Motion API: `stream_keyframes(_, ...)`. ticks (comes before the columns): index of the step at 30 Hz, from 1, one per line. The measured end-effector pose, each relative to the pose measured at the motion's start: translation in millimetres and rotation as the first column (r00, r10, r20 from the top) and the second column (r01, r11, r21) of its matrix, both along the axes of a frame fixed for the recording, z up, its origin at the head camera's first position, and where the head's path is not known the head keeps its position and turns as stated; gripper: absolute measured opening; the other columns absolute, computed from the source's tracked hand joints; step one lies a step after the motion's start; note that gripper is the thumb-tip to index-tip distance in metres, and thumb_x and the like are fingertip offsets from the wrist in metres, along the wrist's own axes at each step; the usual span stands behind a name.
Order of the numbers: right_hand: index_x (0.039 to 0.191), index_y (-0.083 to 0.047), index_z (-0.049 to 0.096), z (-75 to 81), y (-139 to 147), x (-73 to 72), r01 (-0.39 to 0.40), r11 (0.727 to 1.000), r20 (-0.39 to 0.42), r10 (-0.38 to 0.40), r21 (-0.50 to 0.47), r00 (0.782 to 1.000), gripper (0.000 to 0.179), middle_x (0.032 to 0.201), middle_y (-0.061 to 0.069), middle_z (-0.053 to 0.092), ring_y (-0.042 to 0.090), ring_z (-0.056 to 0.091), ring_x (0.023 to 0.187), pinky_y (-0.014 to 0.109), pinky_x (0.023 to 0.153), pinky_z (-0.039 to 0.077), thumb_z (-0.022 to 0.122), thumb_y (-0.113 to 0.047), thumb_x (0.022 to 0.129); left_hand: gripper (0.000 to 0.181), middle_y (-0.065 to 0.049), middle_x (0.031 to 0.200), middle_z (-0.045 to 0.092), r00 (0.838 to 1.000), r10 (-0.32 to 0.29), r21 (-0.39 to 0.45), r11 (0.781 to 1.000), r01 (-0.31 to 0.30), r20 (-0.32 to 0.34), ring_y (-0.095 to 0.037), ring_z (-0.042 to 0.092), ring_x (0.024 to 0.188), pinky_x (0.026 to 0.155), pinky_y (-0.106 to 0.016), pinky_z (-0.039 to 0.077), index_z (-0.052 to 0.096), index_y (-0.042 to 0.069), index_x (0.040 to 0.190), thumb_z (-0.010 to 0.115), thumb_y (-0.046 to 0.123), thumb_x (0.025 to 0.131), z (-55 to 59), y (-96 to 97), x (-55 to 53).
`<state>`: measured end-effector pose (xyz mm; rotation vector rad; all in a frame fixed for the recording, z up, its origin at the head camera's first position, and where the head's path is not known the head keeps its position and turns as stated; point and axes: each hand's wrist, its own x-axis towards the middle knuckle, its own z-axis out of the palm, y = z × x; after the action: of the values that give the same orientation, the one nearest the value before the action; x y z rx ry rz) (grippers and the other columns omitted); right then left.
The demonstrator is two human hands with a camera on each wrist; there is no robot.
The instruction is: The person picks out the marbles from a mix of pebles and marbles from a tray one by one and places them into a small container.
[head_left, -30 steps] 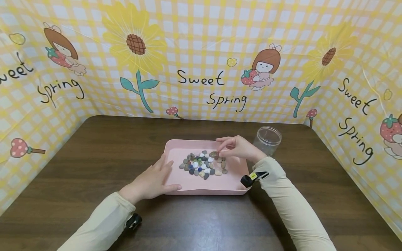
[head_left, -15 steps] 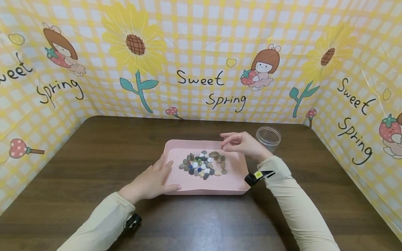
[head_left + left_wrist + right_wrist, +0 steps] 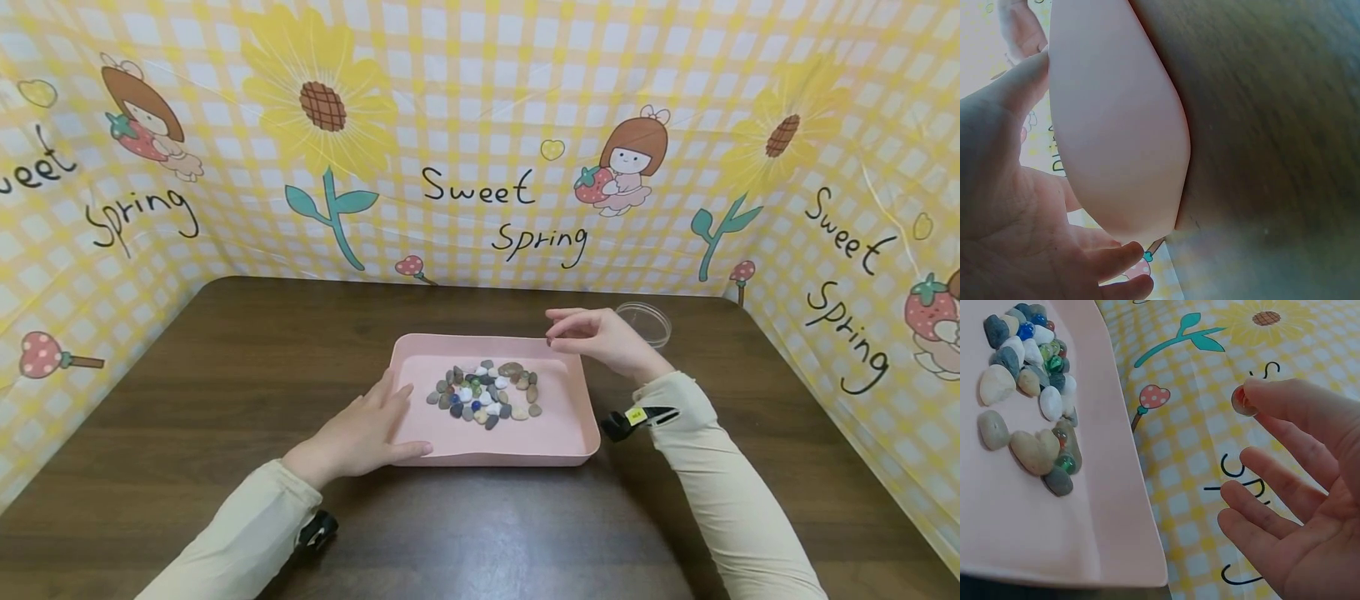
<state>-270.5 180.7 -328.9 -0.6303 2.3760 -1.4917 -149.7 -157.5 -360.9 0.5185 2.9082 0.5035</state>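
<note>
My right hand (image 3: 611, 340) pinches a clear glass marble (image 3: 1244, 403) with red in it between thumb and index finger, the other fingers spread. The hand is over the far right corner of a pink tray (image 3: 555, 437). Pebbles (image 3: 521, 412) in grey, white and tan lie bunched in the tray, with green marbles (image 3: 1055, 364) and blue marbles (image 3: 1026, 330) among them. At the tray's left side my left hand (image 3: 356, 435) rests with fingers fairly straight, thumb at the near rim. A clear round jar (image 3: 654, 325) stands behind my right hand, partly hidden by it.
The tray stands on a dark brown wooden table (image 3: 225, 375). Yellow checked cloth (image 3: 465, 108) with flowers and lettering rises behind the table and along both sides. Black camera mounts (image 3: 626, 421) sit on the wrists.
My right hand has lifted the marble from the pebbles and moved it right and away, toward the jar, which it now covers more. The left hand and tray have stayed put.
</note>
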Motion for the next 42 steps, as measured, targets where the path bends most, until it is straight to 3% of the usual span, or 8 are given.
stream_keyframes(12, 0.107, 0.001, 0.067, 7.4, 17.9, 1.2, 0.092, 0.994, -0.071, -0.088, 0.06, 0.994, 0.033, 0.141, 0.01, 0.048, 0.026, 0.047, 0.13, 0.042, 0.104, 0.041, 0.07, -0.022, 0.083, 0.089, -0.032, 0.151, 0.015, 1.0, 0.006, 0.002, 1.0, -0.006, 0.007, -0.048, 0.031, 0.134, 0.104, -0.059, 0.033, 0.035, -0.001, 0.142, 0.059, 0.06, 0.081, 0.9, -0.2, 1.5)
stream_keyframes(24, 0.108, 0.002, 0.065, 8.9, 32.0, 0.9, 0.21, 0.978, -0.091, -0.211, -0.017, 0.973, 0.036, 0.137, 0.008, 0.053, 0.016, 0.052, 0.125, 0.028, 0.103, 0.04, 0.069, -0.024, 0.084, 0.089, -0.031, 0.151, 0.015, 1.0, 0.005, 0.004, 1.0, -0.005, 0.006, -0.047, 0.03, 0.135, 0.104, -0.059, 0.033, 0.035, -0.001, 0.142, 0.059, 0.06, 0.081, -0.3, -0.4, 2.0)
stream_keyframes(30, 0.106, -0.002, 0.068, 8.9, 42.4, -0.6, 0.259, 0.962, -0.073, -0.266, -0.087, 0.961, 0.033, 0.128, -0.003, 0.059, 0.004, 0.054, 0.118, 0.011, 0.091, 0.043, 0.071, -0.026, 0.083, 0.088, -0.032, 0.151, 0.016, 1.0, -0.005, 0.0, 1.0, 0.005, -0.009, -0.047, 0.03, 0.135, 0.104, -0.058, 0.033, 0.036, -0.002, 0.141, 0.058, 0.06, 0.081, -0.6, -0.3, 1.6)
stream_keyframes(35, 0.108, -0.002, 0.068, 10.5, 53.0, -3.3, 0.284, 0.954, -0.084, -0.292, -0.094, 0.953, 0.034, 0.125, -0.008, 0.061, -0.004, 0.055, 0.109, 0.01, 0.088, 0.044, 0.07, -0.027, 0.083, 0.088, -0.032, 0.151, 0.016, 1.0, -0.005, 0.0, 1.0, 0.005, -0.008, -0.047, 0.03, 0.135, 0.104, -0.058, 0.033, 0.035, -0.002, 0.141, 0.058, 0.059, 0.082, 0.4, -0.2, 1.4)
stream_keyframes(42, 0.105, -0.011, 0.07, 9.4, 64.9, -6.1, 0.361, 0.922, -0.1, -0.376, -0.14, 0.921, 0.027, 0.115, -0.018, 0.062, -0.008, 0.055, 0.106, 0.008, 0.086, 0.044, 0.072, -0.026, 0.082, 0.089, -0.031, 0.151, 0.015, 1.0, -0.004, -0.004, 1.0, 0.004, 0.005, -0.047, 0.029, 0.135, 0.104, -0.058, 0.033, 0.034, -0.001, 0.142, 0.058, 0.06, 0.081, 2.1, 0.3, 0.8)
